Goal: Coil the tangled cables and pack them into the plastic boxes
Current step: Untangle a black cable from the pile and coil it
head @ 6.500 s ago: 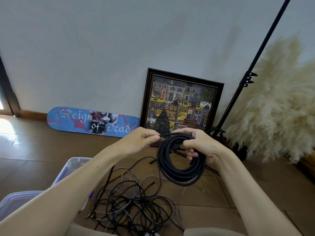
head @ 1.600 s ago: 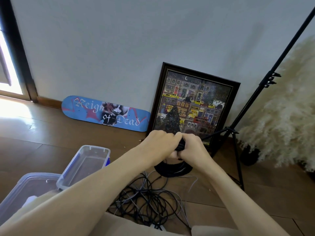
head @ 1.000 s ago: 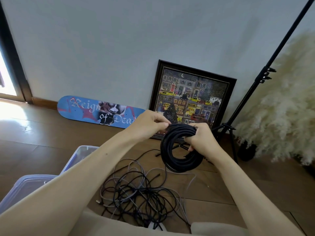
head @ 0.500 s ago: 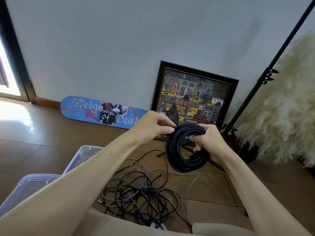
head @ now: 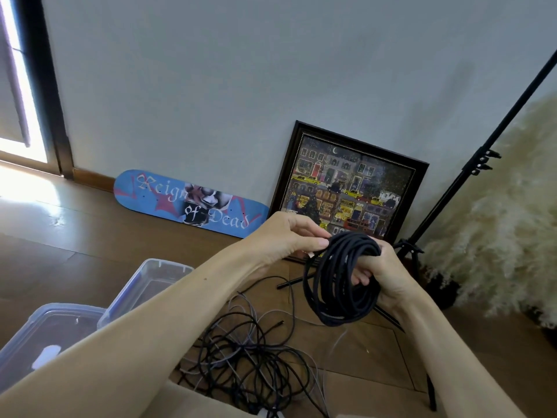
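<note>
A thick black cable coil hangs in the air above the floor. My right hand grips it through the loop, fingers curled round the strands. My left hand pinches the cable's loose end at the top of the coil. Below lies a tangled heap of thin black and grey cables on the wooden floor. Two clear plastic boxes stand at the left: a smaller one and a larger one, partly hidden by my left forearm.
A blue skateboard deck and a framed picture lean on the wall behind. A black tripod stand rises at the right, one leg under the coil. Fluffy pampas grass fills the right side.
Both hands came apart from a tight clasp and lifted the coil upright. The coil now sits a little to the right, with my left hand still at its top.
</note>
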Demonstrator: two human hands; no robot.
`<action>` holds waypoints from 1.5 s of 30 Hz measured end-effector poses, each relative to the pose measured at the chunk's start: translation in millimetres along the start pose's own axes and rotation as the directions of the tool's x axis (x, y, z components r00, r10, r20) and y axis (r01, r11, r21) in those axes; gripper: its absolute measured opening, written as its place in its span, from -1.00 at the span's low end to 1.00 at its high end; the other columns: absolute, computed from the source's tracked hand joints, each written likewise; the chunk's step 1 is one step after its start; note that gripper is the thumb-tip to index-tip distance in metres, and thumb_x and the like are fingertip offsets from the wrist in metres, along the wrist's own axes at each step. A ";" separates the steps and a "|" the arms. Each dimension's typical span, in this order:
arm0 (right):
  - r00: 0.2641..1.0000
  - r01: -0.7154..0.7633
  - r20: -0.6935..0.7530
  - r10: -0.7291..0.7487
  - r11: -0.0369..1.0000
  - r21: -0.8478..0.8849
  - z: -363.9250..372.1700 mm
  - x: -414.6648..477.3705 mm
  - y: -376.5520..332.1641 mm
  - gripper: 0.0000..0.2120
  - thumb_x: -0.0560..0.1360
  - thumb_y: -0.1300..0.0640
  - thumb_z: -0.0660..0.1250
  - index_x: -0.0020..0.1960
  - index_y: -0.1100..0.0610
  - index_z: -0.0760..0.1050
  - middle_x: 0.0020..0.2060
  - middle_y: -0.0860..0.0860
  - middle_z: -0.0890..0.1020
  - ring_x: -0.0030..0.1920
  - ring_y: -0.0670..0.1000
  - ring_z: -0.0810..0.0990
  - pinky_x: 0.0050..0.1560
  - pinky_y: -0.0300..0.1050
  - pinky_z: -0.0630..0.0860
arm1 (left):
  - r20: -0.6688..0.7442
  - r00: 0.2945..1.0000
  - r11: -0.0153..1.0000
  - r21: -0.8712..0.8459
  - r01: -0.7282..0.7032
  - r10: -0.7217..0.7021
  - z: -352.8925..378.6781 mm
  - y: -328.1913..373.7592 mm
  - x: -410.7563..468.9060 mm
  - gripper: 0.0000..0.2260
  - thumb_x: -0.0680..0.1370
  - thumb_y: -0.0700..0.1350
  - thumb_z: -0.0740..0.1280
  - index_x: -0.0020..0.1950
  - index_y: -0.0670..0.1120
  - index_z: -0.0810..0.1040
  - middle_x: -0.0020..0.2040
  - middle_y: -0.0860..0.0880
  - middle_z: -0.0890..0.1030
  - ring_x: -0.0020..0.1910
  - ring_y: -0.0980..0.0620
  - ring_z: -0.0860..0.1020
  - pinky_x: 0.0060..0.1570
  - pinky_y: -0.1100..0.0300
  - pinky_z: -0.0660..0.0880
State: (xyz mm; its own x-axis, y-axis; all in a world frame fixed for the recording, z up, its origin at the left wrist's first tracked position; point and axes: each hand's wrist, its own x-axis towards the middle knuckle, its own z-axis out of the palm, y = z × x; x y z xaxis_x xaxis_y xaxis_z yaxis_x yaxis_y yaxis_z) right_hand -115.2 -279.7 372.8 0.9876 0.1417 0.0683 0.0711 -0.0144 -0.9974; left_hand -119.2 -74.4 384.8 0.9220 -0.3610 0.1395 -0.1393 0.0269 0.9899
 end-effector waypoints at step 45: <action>0.991 -0.073 0.124 0.050 0.980 0.184 -12.7 6.9 -5.8 -0.66 0.43 0.40 0.35 0.03 0.65 0.33 -0.53 0.19 0.33 -0.61 0.01 0.31 -0.52 -0.27 0.35 | 0.145 0.988 0.884 -0.454 0.111 -0.050 18.9 1.9 -3.7 -0.77 0.48 -0.26 0.35 0.10 -0.33 0.58 -0.07 -0.17 0.62 -0.24 0.04 0.51 -0.25 0.30 0.53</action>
State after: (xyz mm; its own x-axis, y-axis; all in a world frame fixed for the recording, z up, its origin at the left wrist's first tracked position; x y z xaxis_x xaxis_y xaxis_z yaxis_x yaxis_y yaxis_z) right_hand -107.1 -291.2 379.4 0.9649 0.2623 0.0147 -0.0279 0.1577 -0.9871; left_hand -129.7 -90.7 385.7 0.8660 -0.4929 0.0845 0.1433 0.4064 0.9024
